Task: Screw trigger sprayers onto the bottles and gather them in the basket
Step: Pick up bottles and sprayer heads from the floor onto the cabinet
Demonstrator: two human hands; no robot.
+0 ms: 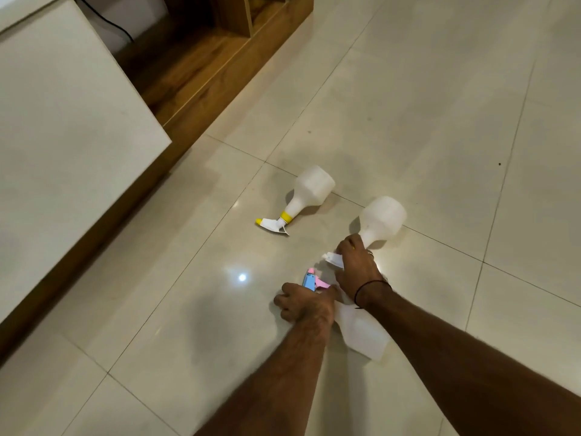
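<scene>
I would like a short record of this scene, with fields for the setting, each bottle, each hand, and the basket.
setting: tiled floor, beside a wooden cabinet base
bottle 1: yellow-collared bottle lying on the floor, sprayer fitted, untouched
bottle 2: white bottle, gripped at the neck by the right hand
bottle 3: bottle with pink and blue sprayer, lying under the forearms
left hand: curled around the neck of bottle 3, just behind its sprayer
basket: not in view
</scene>
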